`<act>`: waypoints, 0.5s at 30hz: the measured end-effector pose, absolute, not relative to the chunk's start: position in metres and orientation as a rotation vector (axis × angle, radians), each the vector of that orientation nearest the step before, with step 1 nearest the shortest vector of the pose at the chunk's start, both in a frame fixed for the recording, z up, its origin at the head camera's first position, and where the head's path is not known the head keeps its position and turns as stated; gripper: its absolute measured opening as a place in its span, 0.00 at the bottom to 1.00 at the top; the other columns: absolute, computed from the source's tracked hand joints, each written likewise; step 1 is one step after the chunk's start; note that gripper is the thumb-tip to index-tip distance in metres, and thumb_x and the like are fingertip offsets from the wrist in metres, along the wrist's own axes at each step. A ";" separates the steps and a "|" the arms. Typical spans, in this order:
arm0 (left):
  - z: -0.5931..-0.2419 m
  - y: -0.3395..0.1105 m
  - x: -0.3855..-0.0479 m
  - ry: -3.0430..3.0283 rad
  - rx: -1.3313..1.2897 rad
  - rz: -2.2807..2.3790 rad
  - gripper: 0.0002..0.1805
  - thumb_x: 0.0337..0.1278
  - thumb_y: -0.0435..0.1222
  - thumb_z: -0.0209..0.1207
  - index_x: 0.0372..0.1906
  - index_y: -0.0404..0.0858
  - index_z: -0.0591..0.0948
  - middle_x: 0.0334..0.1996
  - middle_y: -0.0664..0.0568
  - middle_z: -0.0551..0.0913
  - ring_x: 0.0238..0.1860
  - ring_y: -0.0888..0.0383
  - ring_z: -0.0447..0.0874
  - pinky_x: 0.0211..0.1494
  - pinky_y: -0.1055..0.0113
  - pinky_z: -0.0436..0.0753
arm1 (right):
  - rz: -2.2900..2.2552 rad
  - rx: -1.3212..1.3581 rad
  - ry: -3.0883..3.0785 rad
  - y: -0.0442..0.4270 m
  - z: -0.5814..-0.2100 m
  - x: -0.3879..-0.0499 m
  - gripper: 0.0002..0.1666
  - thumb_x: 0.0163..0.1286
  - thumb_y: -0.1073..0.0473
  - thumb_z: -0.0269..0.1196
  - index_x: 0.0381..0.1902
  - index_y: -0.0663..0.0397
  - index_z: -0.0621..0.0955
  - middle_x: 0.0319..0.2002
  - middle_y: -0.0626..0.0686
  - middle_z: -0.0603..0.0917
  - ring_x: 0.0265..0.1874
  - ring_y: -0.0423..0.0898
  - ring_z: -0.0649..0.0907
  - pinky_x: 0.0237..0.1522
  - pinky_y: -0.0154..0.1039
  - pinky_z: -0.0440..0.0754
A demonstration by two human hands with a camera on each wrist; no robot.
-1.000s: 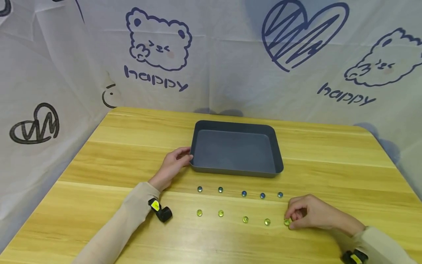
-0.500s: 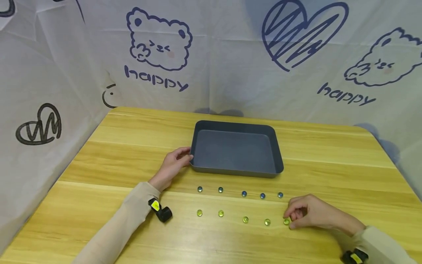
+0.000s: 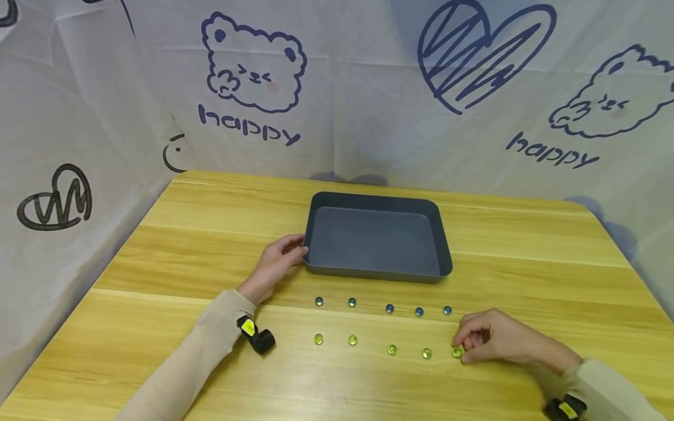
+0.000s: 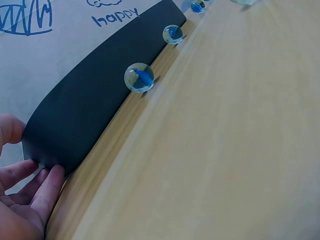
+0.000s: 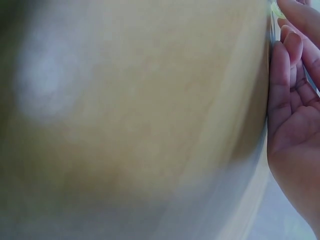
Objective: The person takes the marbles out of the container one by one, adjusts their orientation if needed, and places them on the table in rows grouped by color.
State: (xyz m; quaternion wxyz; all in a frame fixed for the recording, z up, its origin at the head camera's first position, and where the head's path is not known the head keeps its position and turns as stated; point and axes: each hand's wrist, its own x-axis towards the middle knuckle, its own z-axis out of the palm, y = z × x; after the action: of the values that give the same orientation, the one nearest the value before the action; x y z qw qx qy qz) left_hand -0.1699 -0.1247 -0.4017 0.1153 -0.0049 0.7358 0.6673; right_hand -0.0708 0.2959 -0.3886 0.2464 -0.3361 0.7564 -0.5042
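At the left side of a dark grey rectangular tray (image 3: 374, 240), my left hand (image 3: 274, 266) grips the wall near its front corner. The left wrist view shows the thumb at the rim and the other fingers (image 4: 47, 192) against the outside. My right hand (image 3: 497, 339) rests low over the table, thumb and index finger pinching a yellow-green marble (image 3: 457, 352) at the right end of the front row. In the right wrist view this marble (image 5: 277, 10) is mostly hidden behind the fingers.
Between tray and hands lie two rows of glass marbles: clear ones with blue, such as this blue marble (image 3: 389, 308), and yellow-green ones, such as this yellow marble (image 3: 353, 340). The wooden table (image 3: 221, 210) meets a printed white cloth (image 3: 368, 128) behind.
The pinched yellow-green marble has shifted very slightly left. Both hands stay almost in place, and the tray and other marbles look unmoved.
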 end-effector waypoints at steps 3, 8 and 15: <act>-0.402 -0.126 -0.170 2.156 -0.020 1.957 0.26 0.66 0.32 0.54 0.66 0.27 0.68 0.60 0.36 0.72 0.56 0.47 0.73 0.57 0.62 0.79 | -1.364 -0.925 2.069 0.296 -0.389 -0.073 0.11 0.57 0.70 0.70 0.39 0.59 0.86 0.27 0.54 0.80 0.27 0.34 0.77 0.23 0.32 0.80; -0.402 -0.128 -0.169 2.157 -0.024 1.964 0.26 0.67 0.32 0.54 0.67 0.28 0.68 0.60 0.36 0.72 0.56 0.47 0.73 0.57 0.63 0.79 | -1.339 -0.871 2.066 0.297 -0.389 -0.077 0.12 0.57 0.68 0.70 0.42 0.60 0.86 0.28 0.48 0.81 0.27 0.34 0.77 0.24 0.32 0.80; -0.403 -0.130 -0.169 2.161 -0.034 1.966 0.26 0.67 0.32 0.54 0.67 0.28 0.68 0.61 0.36 0.71 0.56 0.47 0.73 0.57 0.63 0.79 | -1.462 -0.762 1.900 0.300 -0.390 -0.085 0.17 0.59 0.73 0.65 0.47 0.75 0.80 0.31 0.47 0.83 0.29 0.35 0.79 0.28 0.30 0.81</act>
State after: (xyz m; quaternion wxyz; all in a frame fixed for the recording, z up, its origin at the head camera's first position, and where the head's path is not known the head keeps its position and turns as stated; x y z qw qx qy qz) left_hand -0.1686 -0.1302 -0.4031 0.1097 -0.0116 0.7352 0.6688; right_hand -0.0850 0.3005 -0.3895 0.3079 -0.2883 0.7184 -0.5531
